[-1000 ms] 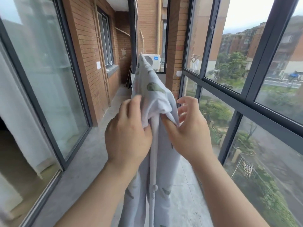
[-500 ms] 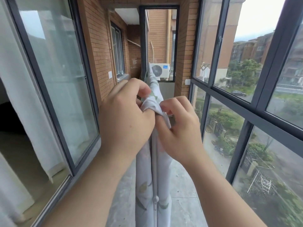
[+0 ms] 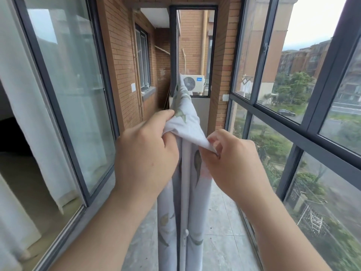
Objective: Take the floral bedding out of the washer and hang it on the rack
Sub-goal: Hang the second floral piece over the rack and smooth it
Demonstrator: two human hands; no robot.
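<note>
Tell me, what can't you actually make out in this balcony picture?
Head view throughout.
1. Rack's top rail: covered by the floral bedding; only a white upright shows.
2. Fingertips of the left hand: hidden behind the hand's own back and the cloth.
3. Bedding's lower end: cut off by the bottom edge.
4. Logo on the air-conditioner unit: too small to read.
5. The washer: nowhere in frame.
</note>
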